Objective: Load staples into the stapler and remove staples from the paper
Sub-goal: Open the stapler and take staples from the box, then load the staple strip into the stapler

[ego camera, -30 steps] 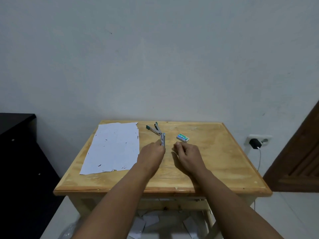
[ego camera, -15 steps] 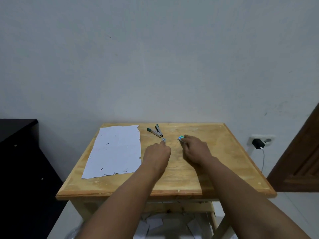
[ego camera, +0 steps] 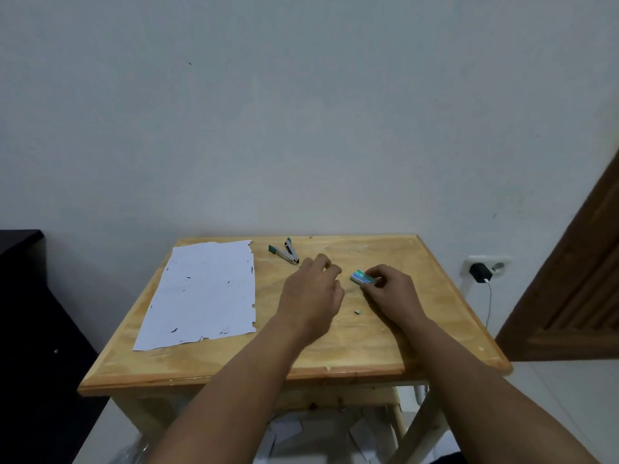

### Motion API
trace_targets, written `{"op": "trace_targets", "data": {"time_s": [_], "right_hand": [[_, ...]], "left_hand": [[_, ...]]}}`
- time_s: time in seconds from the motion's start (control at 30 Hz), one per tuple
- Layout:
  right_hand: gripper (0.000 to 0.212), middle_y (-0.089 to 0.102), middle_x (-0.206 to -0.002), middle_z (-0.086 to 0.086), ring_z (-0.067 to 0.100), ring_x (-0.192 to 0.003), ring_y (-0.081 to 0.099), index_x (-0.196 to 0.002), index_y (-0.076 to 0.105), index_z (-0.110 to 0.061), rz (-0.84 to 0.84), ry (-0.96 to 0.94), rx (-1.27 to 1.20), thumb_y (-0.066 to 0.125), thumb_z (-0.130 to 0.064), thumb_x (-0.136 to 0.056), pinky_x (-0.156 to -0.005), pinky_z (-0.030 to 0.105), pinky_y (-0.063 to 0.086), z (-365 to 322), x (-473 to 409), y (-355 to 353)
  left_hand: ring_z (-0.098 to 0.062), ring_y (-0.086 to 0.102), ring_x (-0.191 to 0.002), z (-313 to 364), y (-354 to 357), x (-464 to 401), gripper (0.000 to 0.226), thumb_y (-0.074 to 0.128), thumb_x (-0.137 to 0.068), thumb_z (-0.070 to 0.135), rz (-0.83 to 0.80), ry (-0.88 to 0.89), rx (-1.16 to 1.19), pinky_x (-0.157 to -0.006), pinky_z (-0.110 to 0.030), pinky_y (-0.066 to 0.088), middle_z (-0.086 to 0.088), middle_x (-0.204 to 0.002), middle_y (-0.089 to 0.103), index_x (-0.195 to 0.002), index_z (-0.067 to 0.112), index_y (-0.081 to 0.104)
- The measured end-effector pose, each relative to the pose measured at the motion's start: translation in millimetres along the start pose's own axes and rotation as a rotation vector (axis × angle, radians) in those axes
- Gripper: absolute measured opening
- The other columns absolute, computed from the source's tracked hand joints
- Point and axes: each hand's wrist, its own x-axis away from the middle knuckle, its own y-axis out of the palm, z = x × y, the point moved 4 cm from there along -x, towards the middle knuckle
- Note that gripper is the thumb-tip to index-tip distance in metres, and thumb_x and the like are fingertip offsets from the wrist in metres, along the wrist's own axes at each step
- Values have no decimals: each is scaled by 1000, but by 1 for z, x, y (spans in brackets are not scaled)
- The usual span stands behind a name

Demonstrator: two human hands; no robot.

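A white sheet of paper (ego camera: 204,293) with small dark staple marks and torn edges lies on the left half of the wooden table (ego camera: 435,296). At the table's back, a green and silver stapler (ego camera: 284,254) lies spread open in a V. My right hand (ego camera: 392,293) pinches a small green staple box (ego camera: 361,277) that rests on the table. To the left of the box, my left hand (ego camera: 311,293) hovers with its fingers curled; whatever is inside them is hidden. A tiny grey bit of staples (ego camera: 357,310) lies between my hands.
A wall socket with a black charger and white cable (ego camera: 479,272) sits right of the table. Further right stands a brown wooden door (ego camera: 576,296), and dark furniture (ego camera: 26,296) stands at the left. Under the table lie scraps of paper (ego camera: 301,433).
My right hand moved from the table's middle to the staple box and took hold of it. The silver piece seen in my left hand earlier no longer shows. The small grey bit now lies uncovered.
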Motion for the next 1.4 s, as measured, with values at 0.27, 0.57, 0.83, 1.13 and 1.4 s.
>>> {"op": "trace_targets", "data": {"time_s": [0.27,0.57,0.83,1.13,1.4], "right_hand": [[33,67,-110,-5,10,-100,63,-122,69,-24,0,-84,-4,77,-31,-91,-88,23,53,-5,11,1],[33,67,-111,-12,6,-100,66,-124,70,-23,38,-126,-130,76,-28,-92,-81,17,55,-3,9,-3],[20,75,-99,-15,-1,-87,70,-110,79,-23,33,-79,-256,80,-25,-90,-77,22,60,4,5,-4],[19,75,-102,-13,2,-85,70,-111,74,-24,60,-116,-281,70,-17,-95,-69,17,57,-1,10,-7],[13,75,-91,-11,-2,-84,69,-105,76,-21,86,-102,-228,68,-17,-96,-66,15,56,4,9,-5]], "left_hand": [[-11,70,-87,12,47,-32,37,59,-104,38,-101,-427,439,-73,-31,57,-3,-115,76,-136,20,62],[-26,78,-78,8,82,-40,38,75,-94,4,-188,-799,1310,-75,-43,68,-21,-98,78,-123,13,53],[-26,82,-85,-3,82,-40,24,68,-100,7,-131,-872,1462,-76,-44,67,-21,-107,76,-118,12,53],[-24,81,-89,-7,86,-38,23,67,-101,10,-102,-895,1492,-76,-45,67,-20,-108,77,-120,15,55],[-21,81,-90,-7,90,-38,24,65,-103,10,-104,-910,1474,-78,-42,67,-19,-107,77,-126,9,59]]}}
